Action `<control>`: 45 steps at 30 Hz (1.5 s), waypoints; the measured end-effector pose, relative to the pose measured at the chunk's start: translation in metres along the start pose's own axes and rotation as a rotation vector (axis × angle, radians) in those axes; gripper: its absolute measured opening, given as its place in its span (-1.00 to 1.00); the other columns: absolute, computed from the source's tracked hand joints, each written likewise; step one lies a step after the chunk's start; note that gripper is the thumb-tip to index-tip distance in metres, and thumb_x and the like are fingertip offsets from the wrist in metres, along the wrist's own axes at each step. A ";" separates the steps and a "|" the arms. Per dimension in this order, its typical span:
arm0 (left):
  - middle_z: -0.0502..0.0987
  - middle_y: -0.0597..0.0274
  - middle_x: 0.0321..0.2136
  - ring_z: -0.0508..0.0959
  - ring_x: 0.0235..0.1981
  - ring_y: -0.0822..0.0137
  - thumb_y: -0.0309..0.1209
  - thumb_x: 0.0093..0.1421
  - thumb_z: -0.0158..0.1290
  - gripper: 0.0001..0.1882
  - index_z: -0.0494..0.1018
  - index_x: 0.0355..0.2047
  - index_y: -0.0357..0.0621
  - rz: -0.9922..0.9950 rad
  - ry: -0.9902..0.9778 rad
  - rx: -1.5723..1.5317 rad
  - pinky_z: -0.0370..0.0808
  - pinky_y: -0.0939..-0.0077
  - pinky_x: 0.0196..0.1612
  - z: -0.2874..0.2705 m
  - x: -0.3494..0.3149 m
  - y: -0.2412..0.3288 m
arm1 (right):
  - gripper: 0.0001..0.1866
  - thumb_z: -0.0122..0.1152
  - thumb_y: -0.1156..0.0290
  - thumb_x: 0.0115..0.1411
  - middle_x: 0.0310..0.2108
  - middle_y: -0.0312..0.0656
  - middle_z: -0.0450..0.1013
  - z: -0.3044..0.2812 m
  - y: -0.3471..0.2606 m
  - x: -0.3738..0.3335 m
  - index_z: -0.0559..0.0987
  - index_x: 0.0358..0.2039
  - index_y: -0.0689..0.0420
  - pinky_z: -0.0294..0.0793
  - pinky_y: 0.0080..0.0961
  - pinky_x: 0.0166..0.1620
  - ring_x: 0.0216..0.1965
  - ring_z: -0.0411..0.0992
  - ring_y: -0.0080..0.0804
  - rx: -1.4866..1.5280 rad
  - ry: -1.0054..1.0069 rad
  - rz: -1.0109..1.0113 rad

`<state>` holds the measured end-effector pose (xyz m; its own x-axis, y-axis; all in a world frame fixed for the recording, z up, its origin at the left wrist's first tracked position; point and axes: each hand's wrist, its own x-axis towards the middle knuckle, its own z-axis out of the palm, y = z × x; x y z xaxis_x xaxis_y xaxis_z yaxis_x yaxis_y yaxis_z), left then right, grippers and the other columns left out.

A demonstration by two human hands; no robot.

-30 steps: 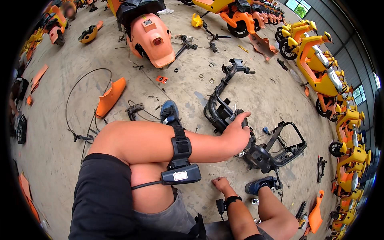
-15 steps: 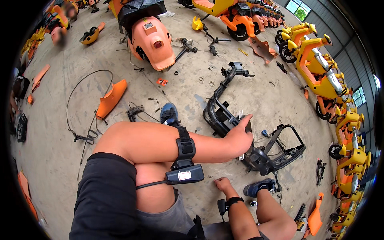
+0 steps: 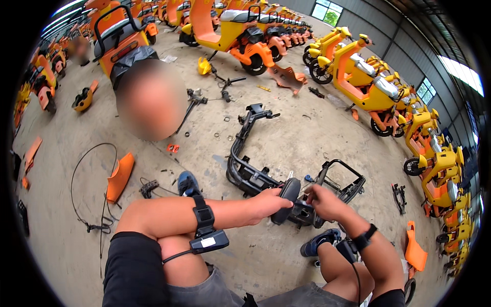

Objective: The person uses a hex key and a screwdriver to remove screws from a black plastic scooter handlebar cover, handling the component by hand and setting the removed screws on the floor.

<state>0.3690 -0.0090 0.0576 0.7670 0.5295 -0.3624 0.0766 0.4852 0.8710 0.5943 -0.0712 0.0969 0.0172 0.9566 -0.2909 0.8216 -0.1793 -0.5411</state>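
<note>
My left hand (image 3: 271, 203) is closed around a dark, rounded oblong piece (image 3: 289, 198), held upright over the lower part of a black scooter frame (image 3: 244, 171). The frame lies on the concrete floor in front of me, its bent tube reaching away and a looped bar (image 3: 353, 168) on its right. Just right of the oblong piece, my right hand (image 3: 327, 203) hangs over the same frame with its fingers curled together. What those fingers hold, if anything, is hidden. A small blue part (image 3: 308, 178) lies beside the frame.
An orange panel (image 3: 120, 176) and looped cable (image 3: 76, 179) lie at left. Handlebar parts (image 3: 225, 87) and a torn orange cover (image 3: 287, 79) are farther off. Yellow scooters (image 3: 378, 87) line the right side. Another orange panel (image 3: 415, 248) is near right.
My right hand has risen from low beside my foot to the frame. My left hand has turned, and the oblong piece now shows in it. The view has shifted to take in more scooters behind.
</note>
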 end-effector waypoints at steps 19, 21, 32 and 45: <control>0.57 0.00 -0.10 0.60 -0.05 0.11 -0.23 0.42 -0.08 -0.63 0.33 0.09 -0.21 -0.037 0.019 -0.173 0.55 0.18 0.06 0.025 0.009 0.013 | -0.76 0.31 0.29 0.17 -0.41 -0.09 0.54 -0.044 -0.054 -0.077 0.56 -0.25 0.18 0.52 -0.36 -0.35 -0.42 0.55 -0.17 0.081 0.886 -0.472; 0.57 0.04 -0.09 0.58 -0.02 0.14 -0.22 0.44 -0.13 -0.64 0.33 0.09 -0.18 -0.006 0.020 -0.185 0.54 0.19 0.06 0.025 0.012 0.009 | -0.75 0.33 0.33 0.14 -0.36 -0.10 0.56 -0.046 -0.051 -0.076 0.59 -0.21 0.17 0.53 -0.37 -0.31 -0.38 0.57 -0.19 0.061 0.811 -0.470; 0.57 0.18 -0.11 0.57 -0.03 0.27 -0.23 0.44 -0.13 -0.67 0.35 0.10 -0.08 0.026 0.086 -0.161 0.51 0.22 0.08 0.031 0.016 0.007 | -0.73 0.28 0.29 0.17 -0.34 -0.07 0.56 -0.035 -0.048 -0.067 0.57 -0.18 0.16 0.53 -0.31 -0.26 -0.32 0.56 -0.14 0.098 0.708 -0.419; 0.57 0.20 -0.15 0.57 -0.07 0.31 -0.21 0.42 -0.09 -0.70 0.35 0.06 -0.05 0.036 0.088 -0.182 0.52 0.27 0.03 0.023 0.013 0.002 | -0.73 0.32 0.31 0.16 -0.36 -0.09 0.56 -0.031 -0.054 -0.065 0.57 -0.19 0.18 0.52 -0.35 -0.30 -0.37 0.55 -0.18 0.084 0.687 -0.405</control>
<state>0.3942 -0.0173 0.0624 0.7077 0.6038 -0.3668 -0.0722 0.5783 0.8127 0.5666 -0.1164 0.1692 0.0964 0.8735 0.4771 0.7942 0.2215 -0.5659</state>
